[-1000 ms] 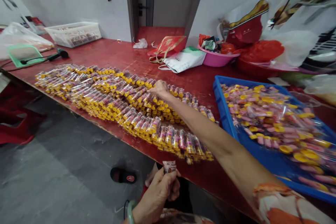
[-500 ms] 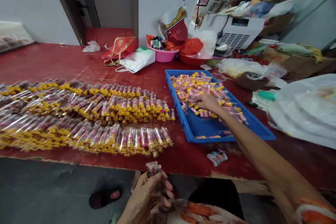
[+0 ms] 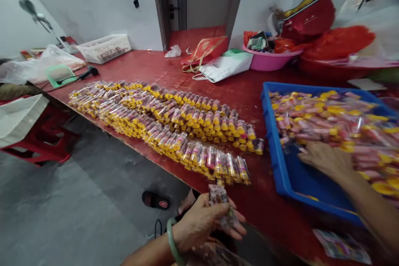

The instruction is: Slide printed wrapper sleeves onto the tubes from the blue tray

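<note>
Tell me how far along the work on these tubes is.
Looks done: yellow-capped tubes stacked in long rows on the red table. In hand: small printed packets in the left hand; the right hand is in the blue tray. Apparently left: the tray's many loose pink tubes.

Blue tray (image 3: 282, 170) holds a heap of yellow-capped pink tubes (image 3: 314, 112); right hand (image 3: 330, 162) inside tray, at the heap, grip blurred. Left of tray, on red table (image 3: 240, 203): stacked clear tubes (image 3: 199, 156). Left hand (image 3: 208, 218), nearer than stacks, thumb on printed packets (image 3: 220, 197). Pink basin (image 3: 269, 62) behind tray; flat packet (image 3: 341, 247) in front.
</note>
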